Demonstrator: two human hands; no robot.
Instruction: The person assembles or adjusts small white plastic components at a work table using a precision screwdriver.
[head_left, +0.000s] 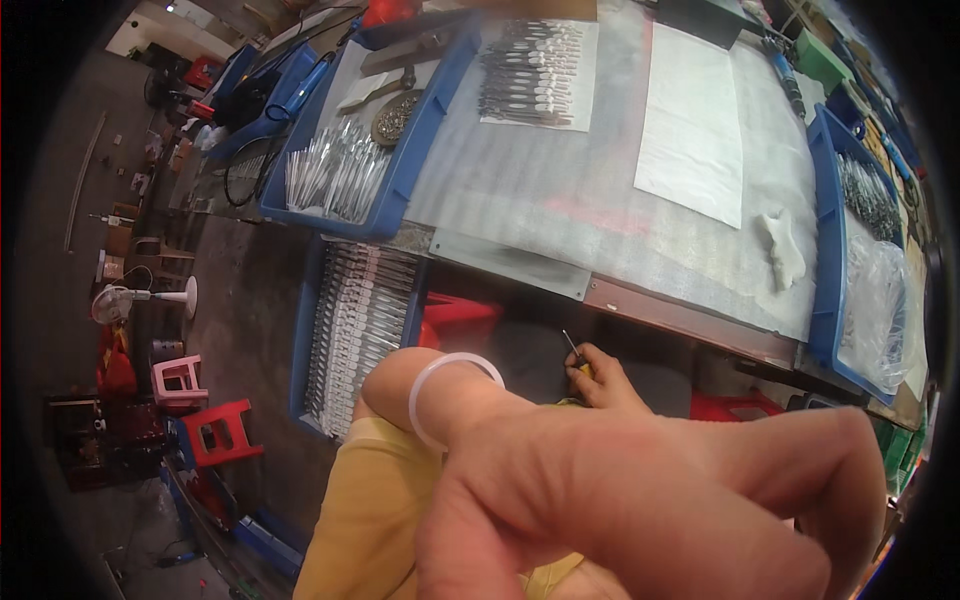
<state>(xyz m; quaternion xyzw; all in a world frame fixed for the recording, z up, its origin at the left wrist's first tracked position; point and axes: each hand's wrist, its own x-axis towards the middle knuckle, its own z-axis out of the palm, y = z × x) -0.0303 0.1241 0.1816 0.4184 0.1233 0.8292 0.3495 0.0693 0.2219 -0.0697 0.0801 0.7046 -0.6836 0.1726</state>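
My left hand (630, 490) is very close, filling the lower right, with a pale ring-shaped bracelet (425, 395) on its wrist. Its fingers are bent and stand apart; some tips are out of sight, and nothing shows between them. Beyond it, just below the bench edge, my right hand (608, 378) is closed around a small screwdriver (583, 366) with a yellow handle, its thin metal shaft pointing up and left. To the left of both hands, a blue tray (305, 345) holds slim metal pieces (360, 325) in neat rows.
The bench (540, 180) carries a blue bin (400, 200) of loose metal strips, a sheet with rows of metal pieces (530, 75), white paper (690, 130), and a crumpled white cloth (782, 250). Another blue bin (828, 290) stands right. Red stools (222, 435) and a fan (115, 303) are left.
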